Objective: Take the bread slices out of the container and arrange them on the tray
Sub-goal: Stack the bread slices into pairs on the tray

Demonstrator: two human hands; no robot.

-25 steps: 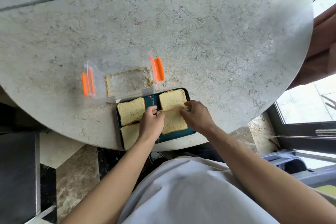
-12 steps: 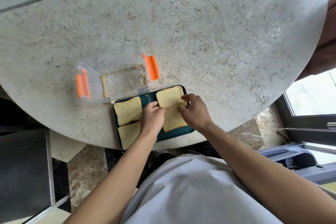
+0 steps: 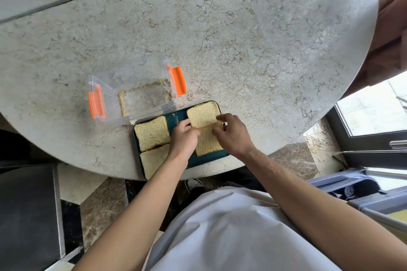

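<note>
A dark teal tray [image 3: 176, 117] lies at the near edge of the marble table, holding several bread slices. The far-right slice [image 3: 202, 113] lies flat. Below it, the near-right slice [image 3: 207, 143] has its far edge pinched by my left hand [image 3: 184, 137] on the left and my right hand [image 3: 231, 133] on the right. Two more slices lie on the left: one far [image 3: 152, 133], one near [image 3: 154, 159], partly under my left forearm. The clear container [image 3: 134, 90] with orange clips stands just beyond the tray, holding only crumbs.
The round marble table [image 3: 220, 39] stretches far beyond the tray. A brown chair back [image 3: 392, 39] stands at the right edge. Crumbs lie on the table beside the container. Dark furniture [image 3: 26, 215] stands at the lower left, and a window frame [image 3: 374, 149] at the right.
Both hands stay on the near-right slice, shifting it slightly against the far-right slice. The camera view has moved a little; the other slices and container have not moved.
</note>
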